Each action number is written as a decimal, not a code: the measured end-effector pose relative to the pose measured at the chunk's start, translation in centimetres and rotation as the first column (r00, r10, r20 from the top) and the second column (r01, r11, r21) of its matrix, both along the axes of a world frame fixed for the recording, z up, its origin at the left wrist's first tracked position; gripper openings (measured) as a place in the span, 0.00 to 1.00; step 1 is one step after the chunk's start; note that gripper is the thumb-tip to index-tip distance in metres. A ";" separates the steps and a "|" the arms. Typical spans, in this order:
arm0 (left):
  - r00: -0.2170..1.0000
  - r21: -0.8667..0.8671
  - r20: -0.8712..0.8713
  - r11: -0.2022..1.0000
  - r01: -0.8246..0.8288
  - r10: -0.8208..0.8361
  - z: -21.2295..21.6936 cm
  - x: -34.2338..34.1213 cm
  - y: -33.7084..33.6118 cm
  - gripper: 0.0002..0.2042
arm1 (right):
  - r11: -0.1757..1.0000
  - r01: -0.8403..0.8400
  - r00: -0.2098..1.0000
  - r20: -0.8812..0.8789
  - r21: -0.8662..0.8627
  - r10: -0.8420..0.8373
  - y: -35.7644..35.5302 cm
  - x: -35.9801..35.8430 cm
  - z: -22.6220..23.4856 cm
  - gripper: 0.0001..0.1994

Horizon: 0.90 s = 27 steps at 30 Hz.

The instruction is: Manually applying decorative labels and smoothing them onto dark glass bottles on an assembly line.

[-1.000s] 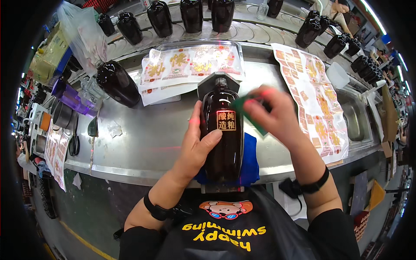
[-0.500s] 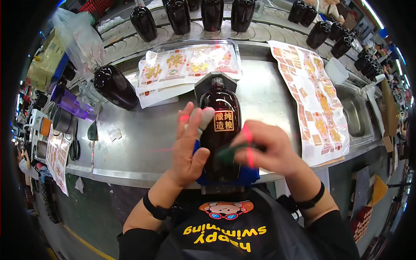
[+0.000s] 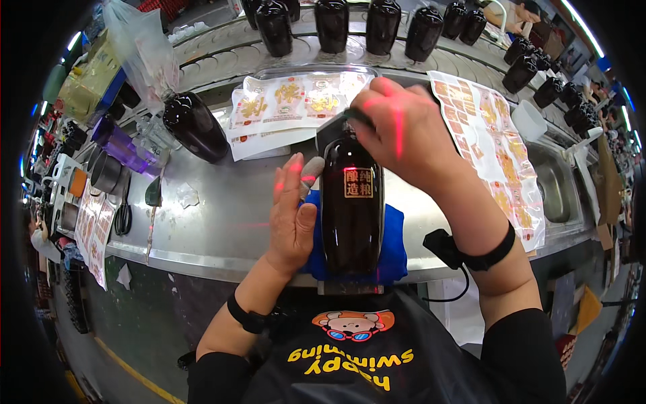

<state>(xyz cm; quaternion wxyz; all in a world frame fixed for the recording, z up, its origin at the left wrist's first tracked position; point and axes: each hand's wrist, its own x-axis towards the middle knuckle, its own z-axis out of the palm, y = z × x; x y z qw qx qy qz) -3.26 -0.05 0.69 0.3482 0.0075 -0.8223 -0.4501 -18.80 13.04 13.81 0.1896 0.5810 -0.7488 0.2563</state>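
Observation:
A dark glass bottle [image 3: 351,232] with a square gold-lettered label [image 3: 359,182] lies in front of me, its neck pointing away. Beneath it is a blue cloth [image 3: 393,246] on a low support. My left hand [image 3: 293,215] is open along the bottle's left side, fingers stretched, one wearing a grey finger cover [image 3: 311,172]. Over the neck end, my right hand [image 3: 404,131] is closed on a dark green scraper [image 3: 360,118], mostly hidden by the fingers. Red laser lines cross both hands and the bottle.
Decal sheets [image 3: 289,101] lie beyond the bottle, and a long decal sheet [image 3: 494,145] lies at right beside a sink [image 3: 555,188]. Another dark bottle [image 3: 195,128] rests at left near a purple container [image 3: 124,148]. Several bottles [image 3: 333,27] stand on the conveyor [image 3: 306,47] behind.
My right hand has moved away from me, from the bottle's lower right side up to its neck, keeping the scraper. My left hand stays beside the bottle. The view has shifted slightly.

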 end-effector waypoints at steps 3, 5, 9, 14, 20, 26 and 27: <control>0.999 0.091 0.051 0.996 -0.021 0.016 0.0 0.2 -0.3 0.32 | 0.878 -0.449 0.893 0.128 0.165 0.432 1.0 1.0 -1.4 0.06; 0.996 0.188 0.089 0.982 0.007 -0.024 0.2 -0.4 -0.6 0.31 | 0.899 -0.437 0.841 0.367 0.027 0.397 2.1 0.9 -2.5 0.06; 0.958 0.545 0.168 0.831 0.107 -0.234 1.8 -3.4 -1.8 0.27 | 0.976 0.201 0.976 0.100 -0.085 -0.192 3.1 0.7 -2.1 0.07; 0.808 0.949 0.146 0.312 0.048 -0.571 4.3 -7.7 -2.3 0.22 | 0.982 -0.184 0.733 0.660 -0.043 0.166 6.2 1.4 -3.5 0.09; 0.691 0.874 0.335 0.486 0.028 -0.641 4.8 -10.3 -3.7 0.14 | 0.970 0.047 0.876 0.477 -0.240 0.075 8.5 -14.1 -5.5 0.18; 0.667 0.825 0.470 0.557 -0.099 -0.578 5.4 -8.5 -5.1 0.13 | 0.905 0.424 0.884 0.211 0.017 -0.418 -2.7 -33.5 0.0 0.22; 0.649 0.793 0.528 0.591 -0.147 -0.547 5.7 -8.2 -5.3 0.14 | 0.862 0.505 0.845 0.173 0.051 -0.505 -4.6 -36.7 0.3 0.27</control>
